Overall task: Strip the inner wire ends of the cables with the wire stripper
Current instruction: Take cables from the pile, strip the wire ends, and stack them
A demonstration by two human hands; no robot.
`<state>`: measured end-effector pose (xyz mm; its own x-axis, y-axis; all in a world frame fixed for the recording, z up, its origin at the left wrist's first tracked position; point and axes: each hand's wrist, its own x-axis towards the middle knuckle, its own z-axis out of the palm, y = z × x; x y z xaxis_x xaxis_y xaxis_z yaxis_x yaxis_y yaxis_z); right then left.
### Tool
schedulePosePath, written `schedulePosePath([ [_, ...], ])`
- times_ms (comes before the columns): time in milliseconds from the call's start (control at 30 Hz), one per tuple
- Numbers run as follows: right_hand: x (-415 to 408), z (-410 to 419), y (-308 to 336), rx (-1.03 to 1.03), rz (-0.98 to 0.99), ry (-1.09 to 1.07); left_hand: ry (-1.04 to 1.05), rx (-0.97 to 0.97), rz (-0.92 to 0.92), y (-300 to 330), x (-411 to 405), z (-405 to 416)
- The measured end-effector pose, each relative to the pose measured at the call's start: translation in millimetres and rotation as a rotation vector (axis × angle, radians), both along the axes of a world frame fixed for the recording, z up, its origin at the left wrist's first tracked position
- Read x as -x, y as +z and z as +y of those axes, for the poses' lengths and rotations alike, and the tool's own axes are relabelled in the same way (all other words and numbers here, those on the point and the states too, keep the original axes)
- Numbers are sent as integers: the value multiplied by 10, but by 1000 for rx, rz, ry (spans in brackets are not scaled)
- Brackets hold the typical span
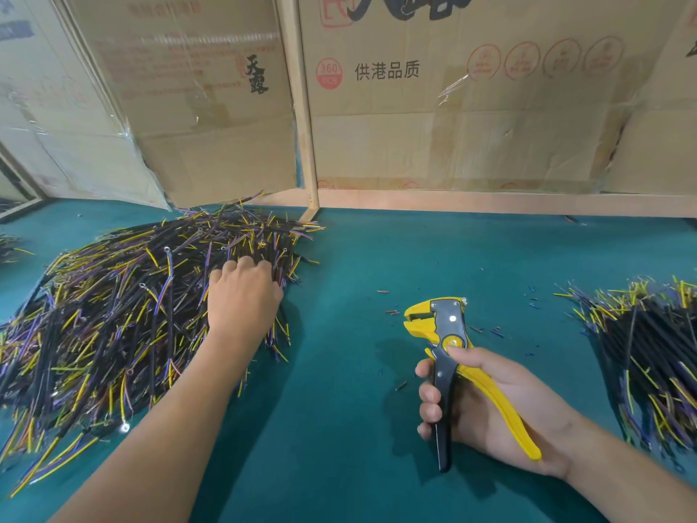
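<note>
Cables in short black-sheathed lengths, with thin yellow, purple and blue inner wires fanning from their ends, lie in a big loose heap [113, 315] on the left of the green felt-covered table [358, 258]. A smaller heap of the same cables [648, 356] sits at the right edge, well apart from the first. We judge each cable light and limp, the sheath a little springy and the inner wires thin enough to bend or tangle with their neighbours, so we would pinch one by the black sheath just behind the fanned wires and draw it out along its length, not snatch it sideways.

Our left hand [243, 296] rests on the near right part of the big heap, knuckles up and fingers bent down among the cables; whether they have closed on one we cannot tell, since the tips are hidden. Our right hand [486, 402] is wrapped round the handles of the yellow-and-black metal wire stripper [449, 356], held above the table with its head pointing away from us. The handles stand spread and nothing sits in its mouth. Small snipped bits of insulation [392, 313] are scattered on the felt near the tool.
</note>
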<state>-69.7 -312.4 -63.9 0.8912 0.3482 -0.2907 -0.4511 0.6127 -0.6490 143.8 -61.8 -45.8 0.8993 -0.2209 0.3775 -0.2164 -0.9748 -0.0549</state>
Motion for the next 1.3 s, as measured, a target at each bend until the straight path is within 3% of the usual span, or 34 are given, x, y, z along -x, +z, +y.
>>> schedulePosePath([
  [467, 4, -9, -1, 2, 6, -1, 94, -138, 23, 22, 58, -3],
  [700, 4, -1, 6, 14, 5, -6, 141, -146, 138, 118, 130, -11],
  [900, -4, 5, 11, 14, 13, -6, 6, 356, -65, 331, 208, 113],
  [1033, -6, 7, 10, 18, 14, -4, -278, 1042, 224, 399, 311, 33],
  [1100, -4, 4, 6, 20, 10, -4, -375, 1175, 387, 333, 382, -95],
  [1167, -3, 1, 3, 19, 10, -5, -441, 1074, 537, 213, 426, -190],
  [1300, -1, 0, 5, 18, 7, -6, -478, 543, 602, 100, 411, -152],
])
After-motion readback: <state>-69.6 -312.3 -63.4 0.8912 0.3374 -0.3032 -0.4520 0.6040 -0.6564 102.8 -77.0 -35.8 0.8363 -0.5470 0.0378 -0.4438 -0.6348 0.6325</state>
